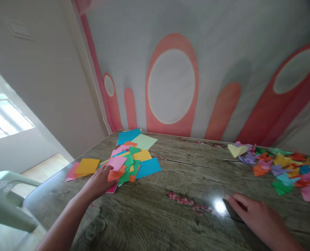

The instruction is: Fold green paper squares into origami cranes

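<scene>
My left hand [98,182] reaches onto a heap of coloured paper squares on the left of the table. Its thumb and forefinger are apart, beside a pink paper square [116,162] and an orange square [114,175]; no sheet is clearly gripped. Green squares [129,159], a yellow square [143,155] and a blue square [150,167] lie spread around it. Over the right side of the wood-patterned table [170,216], my right hand [261,218] is loosely bent, holding nothing I can see. Its forefinger stretches toward the left, low over the tabletop.
Folded paper pieces [282,167] in many colours cluster at the right, with a pale yellow heart [237,150] at their edge. Larger blue sheets [128,136] and orange-yellow sheets [87,166] lie at the left. A pale green plastic stool [8,198] stands beside the table.
</scene>
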Available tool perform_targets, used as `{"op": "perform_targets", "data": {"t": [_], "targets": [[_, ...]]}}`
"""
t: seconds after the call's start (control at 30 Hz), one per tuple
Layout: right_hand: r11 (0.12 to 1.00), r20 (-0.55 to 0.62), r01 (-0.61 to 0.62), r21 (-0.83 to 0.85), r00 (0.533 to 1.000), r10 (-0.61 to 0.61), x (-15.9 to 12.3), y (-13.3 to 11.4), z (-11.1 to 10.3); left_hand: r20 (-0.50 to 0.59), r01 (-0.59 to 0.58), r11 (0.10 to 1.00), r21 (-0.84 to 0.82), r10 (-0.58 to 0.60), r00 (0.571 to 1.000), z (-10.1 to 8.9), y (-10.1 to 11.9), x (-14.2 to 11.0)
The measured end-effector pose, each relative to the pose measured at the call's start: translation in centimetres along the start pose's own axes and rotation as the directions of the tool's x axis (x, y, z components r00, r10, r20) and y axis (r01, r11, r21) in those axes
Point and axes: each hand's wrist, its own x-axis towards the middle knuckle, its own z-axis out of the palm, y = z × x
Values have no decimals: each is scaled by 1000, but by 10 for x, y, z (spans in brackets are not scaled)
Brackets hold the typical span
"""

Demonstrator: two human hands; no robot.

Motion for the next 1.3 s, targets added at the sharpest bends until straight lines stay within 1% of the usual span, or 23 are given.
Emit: {"op": "perform_targets", "data": {"t": [0.03, 0.07, 0.13, 0.23, 0.37, 0.5, 0.63, 0.97, 1.13, 1.3], "targets": [[1000, 57, 10, -1, 998, -10, 0, -3, -2, 38, -11, 1000, 10, 10, 999, 2, 0, -4], [1000, 83, 10, 1, 996, -10, 1, -6, -4, 55, -33, 999, 13, 33, 998, 4, -1, -6], [1000, 98, -8, 0, 995, 8, 3, -9, -7, 46, -60, 998, 13, 59, 997, 9, -5, -7], [1000, 119, -5, 10, 993, 4, 5, -9, -11, 21, -66, 998, 14, 66, 998, 15, -13, -2], [999, 118, -4, 44, 993, -1, 5, -10, -13, -19, -122, 993, 10, 122, 992, 19, -19, 2], [998, 109, 7, 55, 994, -13, 5, -10, -14, -11, -102, 995, -8, 102, 995, 22, -25, 2], [999, 117, 10, 48, 993, -16, 5, -11, -14, -28, -125, 992, 8, 125, 992, 24, -28, 2], [998, 107, 22, 60, 994, -28, 5, -11, -13, -25, -189, 982, 5, 189, 982, 17, -19, 2], [999, 116, 11, 36, 993, -15, 4, -8, -11, -6, -190, 982, 7, 190, 982, 12, -12, -1], [999, 123, 8, 32, 992, -12, 4, -7, -11, -1, -165, 986, -6, 165, 986, 9, -7, -8]]}}
